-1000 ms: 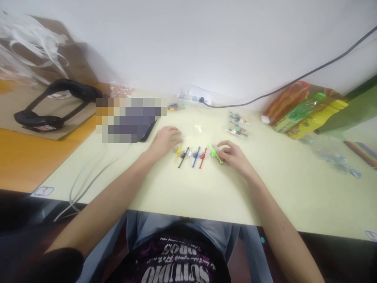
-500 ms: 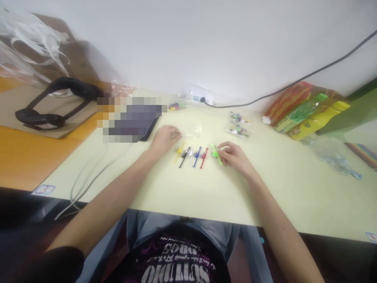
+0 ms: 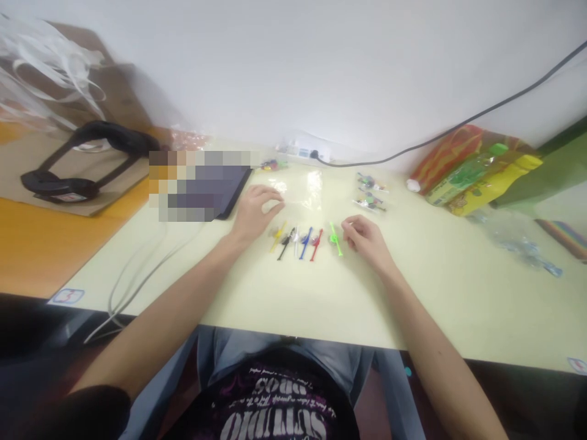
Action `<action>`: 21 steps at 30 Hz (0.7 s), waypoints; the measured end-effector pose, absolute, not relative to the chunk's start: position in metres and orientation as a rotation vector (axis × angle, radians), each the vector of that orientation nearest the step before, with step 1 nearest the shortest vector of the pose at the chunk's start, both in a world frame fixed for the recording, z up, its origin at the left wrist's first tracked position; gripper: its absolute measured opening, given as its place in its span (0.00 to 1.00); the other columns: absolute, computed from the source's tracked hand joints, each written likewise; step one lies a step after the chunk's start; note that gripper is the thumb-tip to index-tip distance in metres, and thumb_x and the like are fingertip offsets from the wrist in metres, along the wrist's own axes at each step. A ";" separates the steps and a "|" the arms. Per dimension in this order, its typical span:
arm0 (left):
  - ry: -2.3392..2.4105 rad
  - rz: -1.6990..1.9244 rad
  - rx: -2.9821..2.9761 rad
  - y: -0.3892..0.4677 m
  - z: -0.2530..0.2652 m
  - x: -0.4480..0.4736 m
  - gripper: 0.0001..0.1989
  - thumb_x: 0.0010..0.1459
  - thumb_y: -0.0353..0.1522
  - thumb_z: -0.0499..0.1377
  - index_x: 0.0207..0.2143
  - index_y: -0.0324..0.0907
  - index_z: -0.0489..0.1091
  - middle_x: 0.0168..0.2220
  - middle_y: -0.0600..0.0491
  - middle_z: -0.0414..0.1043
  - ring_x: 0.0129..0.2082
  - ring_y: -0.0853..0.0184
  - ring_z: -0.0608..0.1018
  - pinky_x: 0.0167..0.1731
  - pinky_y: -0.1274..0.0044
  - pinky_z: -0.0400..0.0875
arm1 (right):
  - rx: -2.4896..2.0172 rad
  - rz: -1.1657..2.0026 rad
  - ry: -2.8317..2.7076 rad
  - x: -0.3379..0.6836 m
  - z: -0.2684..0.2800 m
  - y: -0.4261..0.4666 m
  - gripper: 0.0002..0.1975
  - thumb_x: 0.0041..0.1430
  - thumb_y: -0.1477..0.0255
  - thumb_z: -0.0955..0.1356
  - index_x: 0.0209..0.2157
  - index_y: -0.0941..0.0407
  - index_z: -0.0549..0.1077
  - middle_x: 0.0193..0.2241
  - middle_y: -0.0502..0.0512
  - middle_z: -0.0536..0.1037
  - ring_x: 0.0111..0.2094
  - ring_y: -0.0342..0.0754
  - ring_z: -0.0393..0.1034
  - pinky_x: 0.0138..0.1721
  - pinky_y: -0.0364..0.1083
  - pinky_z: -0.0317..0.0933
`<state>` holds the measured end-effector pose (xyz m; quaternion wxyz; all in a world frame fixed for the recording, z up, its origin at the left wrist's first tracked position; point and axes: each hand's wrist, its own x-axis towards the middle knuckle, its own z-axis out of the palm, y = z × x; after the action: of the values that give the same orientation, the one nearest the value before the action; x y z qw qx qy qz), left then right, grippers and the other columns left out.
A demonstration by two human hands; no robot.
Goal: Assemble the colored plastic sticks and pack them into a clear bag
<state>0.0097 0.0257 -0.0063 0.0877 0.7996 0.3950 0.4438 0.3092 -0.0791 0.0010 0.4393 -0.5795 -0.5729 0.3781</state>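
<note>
Several small stick-like plastic pieces lie slanted in a row on the table. From left to right are a yellow piece [image 3: 277, 237], a black piece [image 3: 286, 244], a white piece [image 3: 296, 241], a blue piece [image 3: 307, 243] and a red piece [image 3: 316, 244]. Set a little apart on the right is a green piece [image 3: 336, 239]. My right hand [image 3: 364, 237] is beside the green piece, fingers curled and pinched together, with nothing visible in them. Behind the yellow piece my left hand [image 3: 257, 211] is open, thumb apart from the fingers, near a clear plastic bag [image 3: 312, 189].
Packets of coloured pieces [image 3: 370, 201] lie at the back right, and another small coloured bundle [image 3: 273, 165] at the back. A tablet-like dark device [image 3: 233, 186] is left of my hand. A green-capped bottle [image 3: 472, 174] and crumpled plastic [image 3: 523, 247] are at right.
My right hand has let go of the green piece and moved slightly away from it. My left hand has shifted a little left, its thumb and fingers spreading apart. The clear bag shows more plainly.
</note>
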 end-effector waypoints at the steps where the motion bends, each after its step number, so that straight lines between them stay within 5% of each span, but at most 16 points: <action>1: 1.111 1.367 2.411 0.023 -0.005 0.012 0.06 0.66 0.36 0.64 0.39 0.45 0.79 0.46 0.50 0.80 0.52 0.59 0.77 0.58 0.64 0.70 | -1.416 0.887 -1.417 0.309 0.000 -0.078 0.22 0.61 0.49 0.70 0.41 0.54 0.72 0.27 0.49 0.75 0.25 0.44 0.66 0.28 0.45 0.59; 9: 0.666 1.436 2.547 -0.003 0.000 0.040 0.03 0.65 0.32 0.65 0.41 0.45 0.78 0.44 0.48 0.80 0.51 0.59 0.77 0.53 0.62 0.75 | -1.214 0.657 -1.463 0.297 -0.001 -0.080 0.25 0.57 0.57 0.74 0.53 0.50 0.69 0.41 0.53 0.77 0.42 0.50 0.72 0.45 0.50 0.64; 17: 0.526 1.430 2.549 -0.012 0.003 0.046 0.06 0.63 0.32 0.67 0.43 0.47 0.78 0.45 0.48 0.79 0.52 0.58 0.77 0.54 0.61 0.76 | -1.275 0.743 -1.326 0.291 0.002 -0.084 0.12 0.62 0.60 0.72 0.38 0.55 0.76 0.29 0.50 0.77 0.31 0.46 0.71 0.38 0.47 0.64; 21: 0.641 1.498 2.360 -0.015 0.004 0.048 0.16 0.63 0.36 0.68 0.53 0.49 0.76 0.55 0.45 0.74 0.58 0.57 0.75 0.58 0.59 0.75 | -1.250 0.756 -1.301 0.293 0.007 -0.084 0.11 0.62 0.61 0.72 0.34 0.55 0.77 0.24 0.49 0.77 0.26 0.45 0.70 0.33 0.46 0.64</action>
<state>0.0477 -0.0150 0.0043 0.1363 0.8152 0.2215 0.5176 0.2930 -0.0837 0.0067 0.5586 -0.5302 -0.5515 0.3204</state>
